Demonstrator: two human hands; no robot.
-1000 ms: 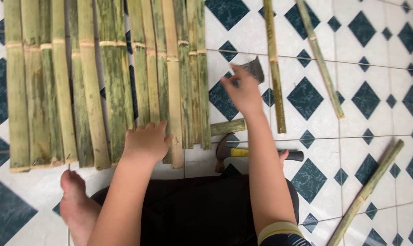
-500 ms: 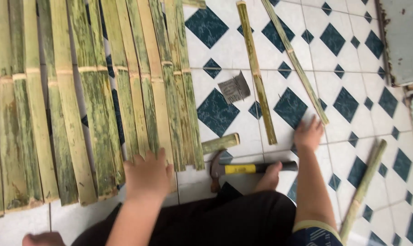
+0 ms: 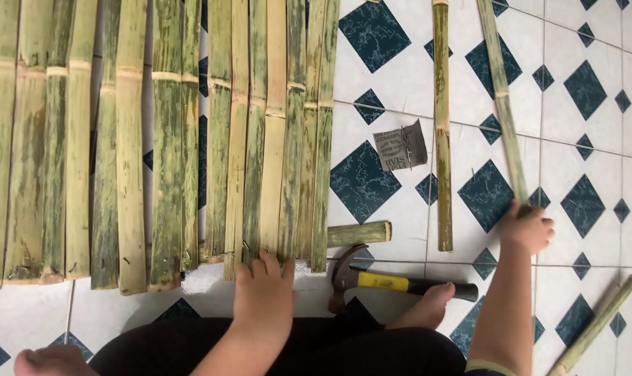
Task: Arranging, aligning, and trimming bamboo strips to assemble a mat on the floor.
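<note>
A: Status since a second ago? Our right hand (image 3: 526, 228) left the grey packet (image 3: 400, 147); it now closes on the bamboo strip (image 3: 503, 104) at three o'clock.

B: Our left hand (image 3: 264, 292), fingers spread, presses the bamboo panel (image 3: 190, 139); hammer (image 3: 392, 282) at five o'clock, untouched.

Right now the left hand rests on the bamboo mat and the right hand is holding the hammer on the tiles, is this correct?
Not quite. In the head view the right hand grips the near end of a loose bamboo strip, not the hammer. The hammer lies untouched on the tiles, by a bare foot. The left hand does rest on the bamboo mat.
</note>
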